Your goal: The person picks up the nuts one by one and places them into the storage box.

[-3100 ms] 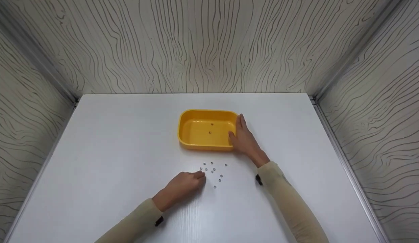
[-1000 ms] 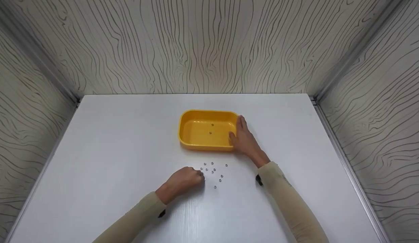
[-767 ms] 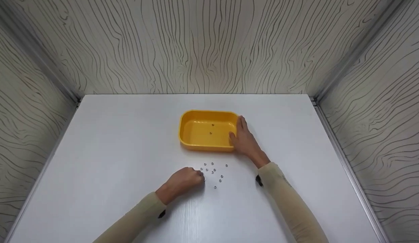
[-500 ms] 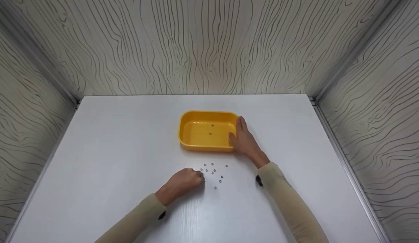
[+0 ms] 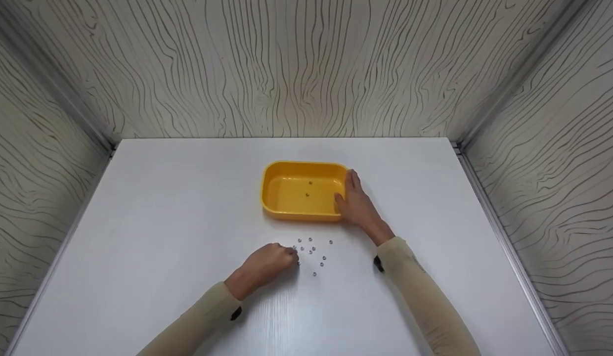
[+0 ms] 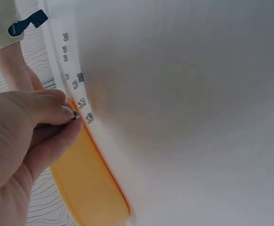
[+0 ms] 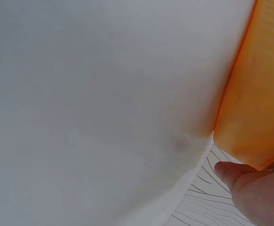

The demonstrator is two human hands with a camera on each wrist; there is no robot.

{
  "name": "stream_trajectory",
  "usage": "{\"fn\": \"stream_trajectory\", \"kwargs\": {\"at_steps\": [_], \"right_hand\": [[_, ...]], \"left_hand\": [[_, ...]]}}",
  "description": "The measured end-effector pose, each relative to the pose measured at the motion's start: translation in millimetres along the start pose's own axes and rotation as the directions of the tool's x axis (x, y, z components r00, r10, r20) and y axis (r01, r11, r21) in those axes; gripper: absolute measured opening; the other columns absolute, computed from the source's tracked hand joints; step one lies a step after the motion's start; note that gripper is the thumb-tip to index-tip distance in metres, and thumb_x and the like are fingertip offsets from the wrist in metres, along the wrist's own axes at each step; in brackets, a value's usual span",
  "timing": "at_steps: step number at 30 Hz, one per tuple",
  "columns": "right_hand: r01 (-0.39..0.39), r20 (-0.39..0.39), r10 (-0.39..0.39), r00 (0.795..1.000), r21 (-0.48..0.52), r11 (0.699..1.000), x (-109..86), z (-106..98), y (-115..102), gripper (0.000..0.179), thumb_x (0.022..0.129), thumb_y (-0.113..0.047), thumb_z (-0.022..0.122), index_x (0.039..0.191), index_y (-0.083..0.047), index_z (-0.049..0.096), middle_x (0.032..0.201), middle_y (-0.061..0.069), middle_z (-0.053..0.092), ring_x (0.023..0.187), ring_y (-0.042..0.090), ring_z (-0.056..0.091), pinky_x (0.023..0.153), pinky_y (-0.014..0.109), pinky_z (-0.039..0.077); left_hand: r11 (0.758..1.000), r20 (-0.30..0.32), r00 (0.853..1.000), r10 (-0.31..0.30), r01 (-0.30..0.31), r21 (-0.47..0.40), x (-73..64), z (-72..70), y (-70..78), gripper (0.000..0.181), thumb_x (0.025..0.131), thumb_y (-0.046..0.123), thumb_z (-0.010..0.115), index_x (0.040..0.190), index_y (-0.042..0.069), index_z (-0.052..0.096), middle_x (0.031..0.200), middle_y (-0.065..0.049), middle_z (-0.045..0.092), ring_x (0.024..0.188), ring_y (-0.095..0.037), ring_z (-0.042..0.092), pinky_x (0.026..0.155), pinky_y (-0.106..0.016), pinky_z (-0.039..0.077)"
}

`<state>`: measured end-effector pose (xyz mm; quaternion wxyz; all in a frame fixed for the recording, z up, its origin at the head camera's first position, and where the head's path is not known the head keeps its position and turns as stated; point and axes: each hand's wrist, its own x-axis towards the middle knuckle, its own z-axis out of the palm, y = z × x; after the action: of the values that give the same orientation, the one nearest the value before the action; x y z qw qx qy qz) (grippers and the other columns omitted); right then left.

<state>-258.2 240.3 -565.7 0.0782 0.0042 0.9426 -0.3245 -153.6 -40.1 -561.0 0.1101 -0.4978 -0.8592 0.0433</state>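
My left hand point(image 5: 268, 264) is low over the white table, at the left side of a loose scatter of small metal nuts point(image 5: 324, 257). In the left wrist view, its thumb and forefinger pinch one nut point(image 6: 74, 114), partly hidden by the fingertips. Several other nuts point(image 6: 89, 117) lie just beyond them. My right hand point(image 5: 358, 202) grips the right end of a yellow plastic bin point(image 5: 301, 216), thumb over the rim and fingers along the outside. Two nuts point(image 5: 310, 183) lie on the bin's floor. In the right wrist view the thumb point(image 7: 231, 173) shows beside the bin.
The white table point(image 5: 178, 198) runs back to a wood-patterned panel point(image 5: 306, 69), with similar panels at the left and right. Metal rails point(image 5: 504, 225) line the sides. Both forearms wear light sleeves with dark straps.
Over the last three seconds, my left hand has shifted slightly and turned knuckles up, its fingers more curled. In the last second it has barely moved. The right hand and bin stay put.
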Motion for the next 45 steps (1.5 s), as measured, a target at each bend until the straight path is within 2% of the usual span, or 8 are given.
{"fn": "stream_trajectory", "kwargs": {"at_steps": [6,12,19,26,33,37,41,45], "right_hand": [[-0.002,0.003,0.002,1.000,0.007,1.000,-0.5,0,0,0.086,0.109,-0.037,0.047,0.168,-0.006,-0.006,0.179,0.015,-0.005,0.160,0.036,0.032,0.135,0.051,0.023],[0.006,0.005,-0.006,1.000,0.014,1.000,-0.3,0,0,0.085,0.109,-0.037,0.047,0.168,-0.006,-0.006,0.179,0.016,-0.006,0.162,0.035,0.025,0.135,0.051,0.022],[0.004,0.005,-0.004,1.000,0.007,1.000,-0.5,1,1,0.086,0.110,-0.037,0.047,0.168,-0.007,-0.008,0.179,0.016,-0.006,0.161,0.036,0.028,0.135,0.051,0.023],[0.025,-0.015,-0.025,1.000,0.001,1.000,-2.2,2,0,0.085,0.109,-0.035,0.048,0.168,-0.005,-0.005,0.179,0.017,-0.003,0.158,0.038,0.035,0.133,0.052,0.027],[0.021,-0.026,-0.021,0.999,0.004,1.000,-1.9,1,-1,0.085,0.109,-0.036,0.048,0.169,-0.004,-0.003,0.179,0.017,-0.002,0.155,0.036,0.038,0.133,0.053,0.027],[0.005,-0.015,-0.005,1.000,0.006,1.000,-1.6,1,0,0.086,0.109,-0.036,0.048,0.169,-0.005,-0.005,0.179,0.017,-0.003,0.157,0.036,0.035,0.134,0.053,0.026],[-0.010,0.001,0.010,1.000,0.010,1.000,-1.0,1,-1,0.087,0.109,-0.037,0.048,0.169,-0.008,-0.008,0.179,0.016,-0.005,0.160,0.036,0.031,0.134,0.053,0.023],[-0.023,0.014,0.023,1.000,0.010,1.000,-0.2,0,-2,0.087,0.110,-0.037,0.048,0.169,-0.008,-0.009,0.179,0.015,-0.007,0.161,0.036,0.029,0.134,0.053,0.023]], "left_hand": [[0.980,-0.024,0.999,-0.030,0.025,-0.197,1.6,-7.1,-3.3,0.020,0.088,-0.003,0.077,0.098,0.013,0.082,0.092,0.004,0.082,0.080,-0.009,0.078,0.071,-0.022,0.064],[0.881,-0.035,0.992,-0.123,0.093,-0.465,3.5,-11.8,-8.2,0.026,0.090,-0.009,0.070,0.103,0.009,0.084,0.100,-0.001,0.084,0.091,-0.013,0.080,0.079,-0.026,0.066],[0.663,0.062,0.950,-0.307,0.260,-0.702,8.6,-11.6,-11.5,0.025,0.092,-0.006,0.070,0.109,0.006,0.083,0.105,-0.006,0.083,0.097,-0.014,0.079,0.084,-0.029,0.067],[0.463,0.037,0.875,-0.482,0.290,-0.837,12.8,-7.6,-16.7,0.018,0.092,-0.005,0.072,0.104,0.002,0.083,0.100,-0.010,0.083,0.088,-0.017,0.080,0.077,-0.023,0.065],[0.168,0.175,0.754,-0.633,0.355,-0.920,16.6,-10.2,-21.7,0.015,0.093,0.004,0.076,0.103,0.010,0.085,0.100,-0.005,0.083,0.093,-0.015,0.080,0.082,-0.024,0.066],[-0.017,0.245,0.707,-0.664,0.313,-0.949,19.1,-12.0,-23.8,0.013,0.092,0.009,0.078,0.103,0.012,0.085,0.102,-0.007,0.083,0.096,-0.017,0.080,0.086,-0.027,0.066],[-0.152,0.298,0.679,-0.671,0.267,-0.952,21.8,-14.6,-26.8,0.017,0.092,0.011,0.079,0.107,0.006,0.083,0.103,-0.010,0.083,0.097,-0.017,0.080,0.089,-0.028,0.066],[-0.271,0.343,0.676,-0.652,0.215,-0.938,23.5,-18.4,-29.8,0.022,0.093,0.011,0.078,0.113,0.000,0.080,0.107,-0.012,0.082,0.103,-0.024,0.080,0.092,-0.030,0.065]]}}
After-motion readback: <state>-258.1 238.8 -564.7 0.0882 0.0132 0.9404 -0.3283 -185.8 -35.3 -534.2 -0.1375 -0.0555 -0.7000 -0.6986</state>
